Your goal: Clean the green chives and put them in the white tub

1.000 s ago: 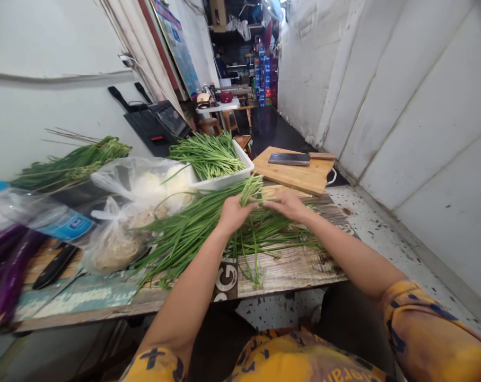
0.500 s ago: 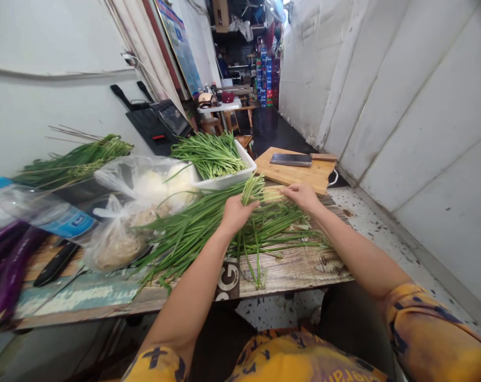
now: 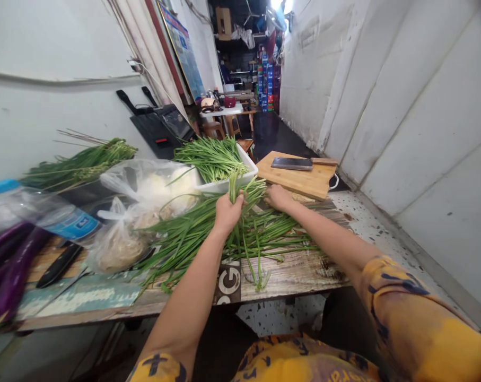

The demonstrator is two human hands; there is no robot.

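Observation:
My left hand point(image 3: 227, 213) is closed around a small bunch of garlic chives point(image 3: 234, 185), their pale ends pointing up past the thumb. Just to the right, my right hand point(image 3: 279, 198) is at the cut ends of the pile, fingers curled downward; what they pinch is hidden. Beneath both hands a loose pile of garlic chives point(image 3: 192, 233) spreads across the wooden table point(image 3: 291, 273), a few stems straying toward the front edge. Behind my left hand, a white tray point(image 3: 246, 159) holds more chives, laid in order.
A cleaver point(image 3: 291, 163) lies on a cutting board point(image 3: 296, 180) at the back right. Left of the pile are knotted plastic bags point(image 3: 123, 246), a plastic bottle point(image 3: 71, 220), a black-handled knife point(image 3: 59, 265) and eggplants point(image 3: 19, 270). Another green bunch point(image 3: 81, 162) rests by the wall.
My left hand has shifted slightly left with its chives, which now stand more upright. My right hand has moved left, closer to the left hand, and its fingers have turned downward.

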